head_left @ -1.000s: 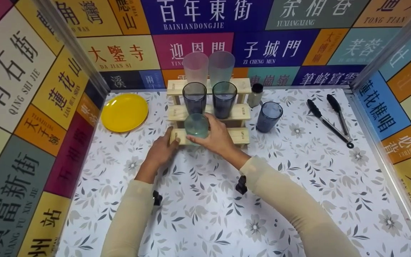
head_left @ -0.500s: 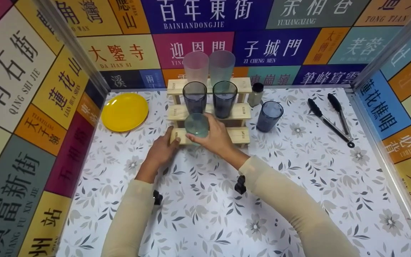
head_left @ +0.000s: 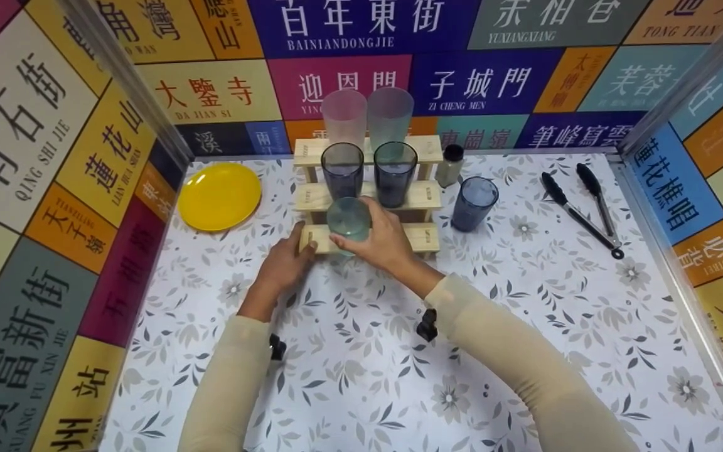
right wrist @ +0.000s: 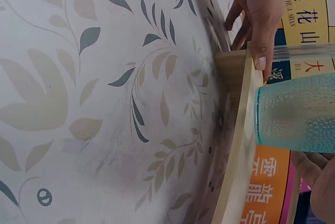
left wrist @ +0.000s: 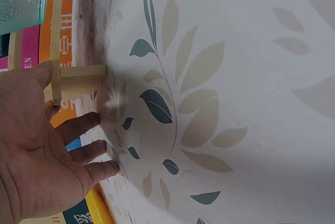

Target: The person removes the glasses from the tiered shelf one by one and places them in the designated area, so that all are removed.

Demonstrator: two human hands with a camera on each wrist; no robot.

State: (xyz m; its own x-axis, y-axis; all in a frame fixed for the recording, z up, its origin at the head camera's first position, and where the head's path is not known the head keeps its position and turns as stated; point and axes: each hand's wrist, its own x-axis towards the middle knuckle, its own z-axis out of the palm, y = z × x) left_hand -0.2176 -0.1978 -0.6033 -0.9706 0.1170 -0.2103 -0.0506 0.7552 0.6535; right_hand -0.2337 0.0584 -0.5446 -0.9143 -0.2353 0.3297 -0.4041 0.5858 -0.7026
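My right hand [head_left: 386,242] grips a teal textured glass [head_left: 349,220], thumb on its near side. The glass is upright over the left part of the lowest step of a wooden three-step rack [head_left: 421,238]. In the right wrist view its base [right wrist: 258,114] is at the step's surface; I cannot tell whether they touch. My left hand [head_left: 286,263] holds the left end of that step, thumb on top. The left wrist view shows its other fingers [left wrist: 86,127] extended below the board. Two dark glasses [head_left: 342,172] stand on the middle step, two frosted glasses [head_left: 390,116] on the top one.
Right of the rack stand a small black-capped jar [head_left: 450,166] and a blue glass [head_left: 474,204]. Black-tipped tongs [head_left: 581,213] lie farther right. A yellow plate [head_left: 219,197] lies at the left. Printed panels [head_left: 217,94] wall the floral-covered table [head_left: 361,376] at back and sides.
My right hand and the teal glass have shifted very slightly to the right along the lowest step. The left hand keeps its hold on the rack.
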